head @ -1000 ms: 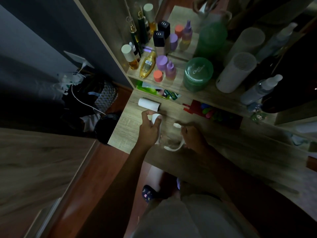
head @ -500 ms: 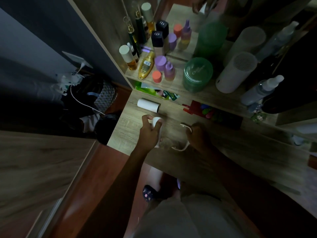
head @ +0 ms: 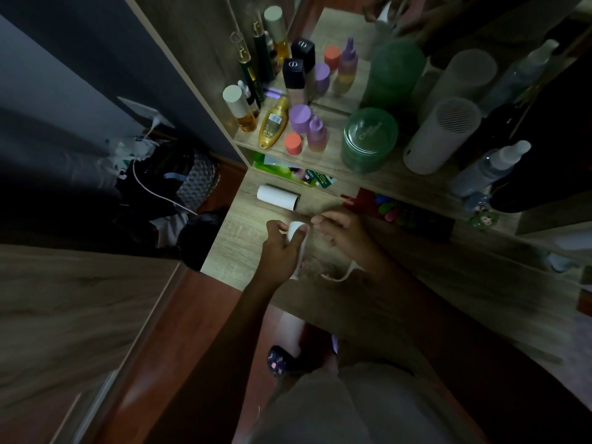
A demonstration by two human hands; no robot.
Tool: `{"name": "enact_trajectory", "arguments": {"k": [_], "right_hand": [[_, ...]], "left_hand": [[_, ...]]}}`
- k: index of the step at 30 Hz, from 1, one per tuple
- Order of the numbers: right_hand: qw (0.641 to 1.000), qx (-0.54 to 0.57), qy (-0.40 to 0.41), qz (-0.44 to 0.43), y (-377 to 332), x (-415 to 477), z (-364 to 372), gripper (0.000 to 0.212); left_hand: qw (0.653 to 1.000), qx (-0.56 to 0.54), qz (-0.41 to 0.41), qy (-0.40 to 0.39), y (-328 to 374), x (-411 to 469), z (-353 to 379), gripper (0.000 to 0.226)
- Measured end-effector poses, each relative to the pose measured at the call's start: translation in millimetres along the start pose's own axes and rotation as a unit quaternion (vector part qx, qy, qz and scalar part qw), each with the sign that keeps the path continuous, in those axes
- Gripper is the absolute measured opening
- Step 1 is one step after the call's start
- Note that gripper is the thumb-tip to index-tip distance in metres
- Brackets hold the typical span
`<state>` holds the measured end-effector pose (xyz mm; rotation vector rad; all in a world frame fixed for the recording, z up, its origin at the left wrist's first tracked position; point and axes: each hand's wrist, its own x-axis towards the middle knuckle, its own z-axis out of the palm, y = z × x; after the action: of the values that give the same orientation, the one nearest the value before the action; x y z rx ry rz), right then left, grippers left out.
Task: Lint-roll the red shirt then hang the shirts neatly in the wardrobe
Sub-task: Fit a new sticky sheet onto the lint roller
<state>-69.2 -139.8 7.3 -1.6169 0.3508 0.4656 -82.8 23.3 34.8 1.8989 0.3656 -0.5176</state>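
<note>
The room is dim. Over the wooden table (head: 432,283), my left hand (head: 277,251) is shut on a short white lint roll (head: 295,228), held upright. My right hand (head: 347,235) is just right of it, fingertips touching the roll's top edge. A thin white curved lint roller handle (head: 339,277) sticks out below my right wrist, held in that hand. A second white roll (head: 278,196) lies on the table behind my hands. No shirt is in view.
A shelf behind the table carries several bottles, a green jar (head: 368,139), a white cylinder (head: 442,136) and a spray bottle (head: 493,168). A red box (head: 400,213) lies under it. A dark bag (head: 179,184) with cables sits on the floor at left.
My right hand has moved up and left with the handle, from beside the roll to touching its top. My left hand has lifted the roll slightly.
</note>
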Motion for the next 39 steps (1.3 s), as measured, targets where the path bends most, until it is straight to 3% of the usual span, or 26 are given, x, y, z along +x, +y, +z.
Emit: {"name": "enact_trajectory", "arguments": {"k": [6, 15, 24, 35, 39], "right_hand": [[0.994, 0.018, -0.11, 0.0, -6.4, 1.7, 3.9, 0.025], [0.988, 0.077, -0.112, 0.07, -5.8, 12.3, -2.3, 0.018], [0.974, 0.115, -0.136, 0.142, -2.7, 16.1, -4.9, 0.021], [0.968, 0.105, -0.165, 0.159, -4.8, 11.8, -4.4, 0.017], [0.966, 0.012, -0.222, 0.132, -5.7, 12.8, -6.6, 0.038]], "left_hand": [[0.997, 0.065, -0.022, 0.023, 4.0, 0.9, -4.1, 0.034], [0.996, 0.086, -0.026, 0.014, 8.8, 0.5, -6.6, 0.024], [0.993, 0.111, -0.029, -0.024, 13.2, -1.9, -6.0, 0.037], [0.989, 0.141, -0.032, -0.035, 14.2, -0.4, -7.4, 0.033], [0.989, 0.141, -0.027, -0.037, 12.8, 1.5, -8.6, 0.032]]}}
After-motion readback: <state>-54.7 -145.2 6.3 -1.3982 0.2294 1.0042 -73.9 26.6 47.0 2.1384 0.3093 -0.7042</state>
